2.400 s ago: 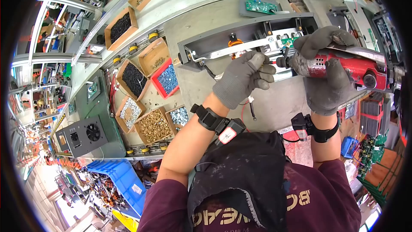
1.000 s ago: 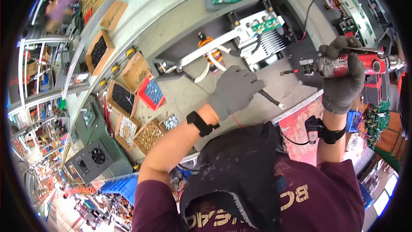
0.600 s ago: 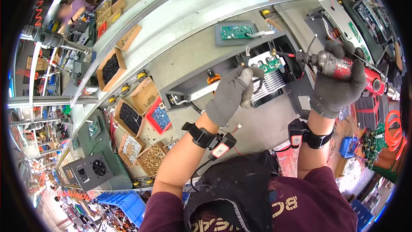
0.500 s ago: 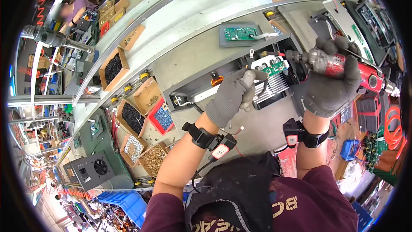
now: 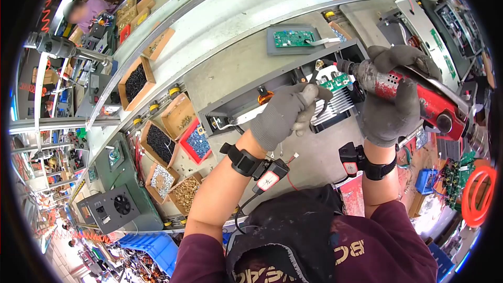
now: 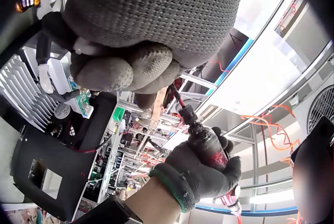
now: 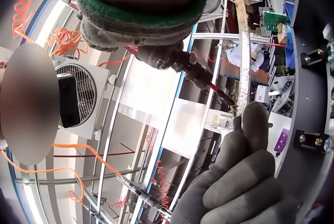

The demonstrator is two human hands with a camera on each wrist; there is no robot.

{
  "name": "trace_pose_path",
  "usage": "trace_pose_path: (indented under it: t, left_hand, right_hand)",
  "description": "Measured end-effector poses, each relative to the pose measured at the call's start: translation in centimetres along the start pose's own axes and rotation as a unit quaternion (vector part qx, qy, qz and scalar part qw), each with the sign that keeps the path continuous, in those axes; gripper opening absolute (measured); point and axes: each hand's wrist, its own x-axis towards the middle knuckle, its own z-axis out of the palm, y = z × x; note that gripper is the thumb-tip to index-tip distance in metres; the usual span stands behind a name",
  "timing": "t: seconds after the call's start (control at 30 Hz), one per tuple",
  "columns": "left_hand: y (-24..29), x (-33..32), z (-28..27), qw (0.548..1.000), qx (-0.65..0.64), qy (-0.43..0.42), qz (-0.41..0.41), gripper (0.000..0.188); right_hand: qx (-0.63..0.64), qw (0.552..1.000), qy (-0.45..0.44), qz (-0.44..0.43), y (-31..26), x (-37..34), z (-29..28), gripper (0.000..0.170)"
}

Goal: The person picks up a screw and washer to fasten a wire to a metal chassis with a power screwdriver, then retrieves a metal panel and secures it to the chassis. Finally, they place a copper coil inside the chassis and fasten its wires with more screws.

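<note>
My gloved left hand (image 5: 288, 110) pinches a short black cable (image 5: 314, 77) between thumb and forefinger, over the open metal chassis (image 5: 236, 94). Beside it are a green board (image 5: 335, 82) and a silver finned heat sink (image 5: 335, 107). The right hand (image 5: 390, 94), also gloved, grips a red power driver (image 5: 435, 105). In the right wrist view the driver's bit (image 7: 222, 94), with a small brassy piece at its tip, points just above the left fingertips (image 7: 250, 125). Whether the tip touches the cable end cannot be told.
Boxes of screws (image 5: 160, 144) and a red tray of blue parts (image 5: 197, 142) stand left of the chassis. A board on a grey plate (image 5: 293, 39) lies behind it. At the right are other chassis parts (image 5: 429, 36) and a coiled orange hose (image 5: 478, 196).
My right hand has shifted left and slightly down, bringing the driver's front nearer the left hand, its rear end now lower. The left hand has barely moved and keeps its pinch on the cable.
</note>
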Motion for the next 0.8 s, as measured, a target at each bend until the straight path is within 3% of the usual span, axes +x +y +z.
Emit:
trace_pose_path:
  t: [0.17, 0.23, 0.3, 0.5, 0.6, 0.7, 0.8]
  left_hand:
    - [-0.2, -0.2, -0.3, 0.999, -0.045, -0.021, 0.006, 0.061]
    - [0.2, -0.4, 0.0, 0.999, -0.043, -0.004, 0.024, 0.058]
    - [0.7, -0.5, 0.4, 0.998, -0.039, 0.012, 0.041, 0.056]
    - [1.3, -0.2, 1.4, 0.998, -0.021, 0.055, 0.035, 0.047]
    - [0.8, 0.3, 1.2, 0.996, -0.039, 0.085, 0.01, 0.045]
    - [0.7, 0.4, 1.2, 0.994, -0.075, 0.068, 0.039, 0.039]
    - [0.7, 0.7, 1.6, 0.994, -0.033, 0.077, 0.067, 0.034]
  right_hand:
    - [-0.058, 0.997, 0.009, -0.041, 0.3, -0.4, 1.2, 0.044]
    - [-0.013, 0.998, -0.011, -0.063, 0.7, -0.3, 0.8, 0.039]
    - [-0.006, 0.998, 0.03, -0.049, 0.5, -0.5, 1.2, 0.042]
    - [0.038, 0.999, 0.009, 0.007, -0.6, -0.7, 0.0, 0.044]
    - [0.064, 0.998, 0.018, -0.012, -0.7, -0.9, 0.4, 0.044]
    - [0.033, 0.999, -0.019, 0.01, -1.3, -0.5, 0.0, 0.043]
    - [0.022, 0.999, -0.008, 0.035, -1.8, -0.8, -0.3, 0.042]
